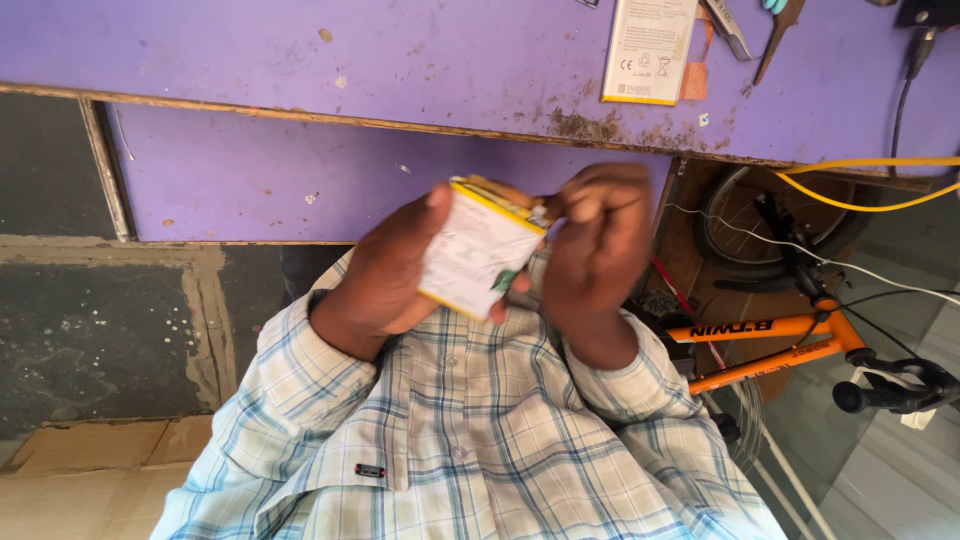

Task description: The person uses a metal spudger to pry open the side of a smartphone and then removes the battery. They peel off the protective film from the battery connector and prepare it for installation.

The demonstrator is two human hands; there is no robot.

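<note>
My left hand grips a flat white battery pack with a yellow edge, held upright in front of my chest below the purple table edge. The thumb lies on its upper left corner and the fingers wrap behind it. My right hand is curled at the pack's upper right corner, its fingertips pinching something small at that corner. What it pinches is blurred. Both arms wear a light blue checked shirt.
A purple worktop runs across the top, with a second white and yellow battery pack, pliers and other tools on it. An orange bicycle stands at the right. Yellow and white cables hang nearby.
</note>
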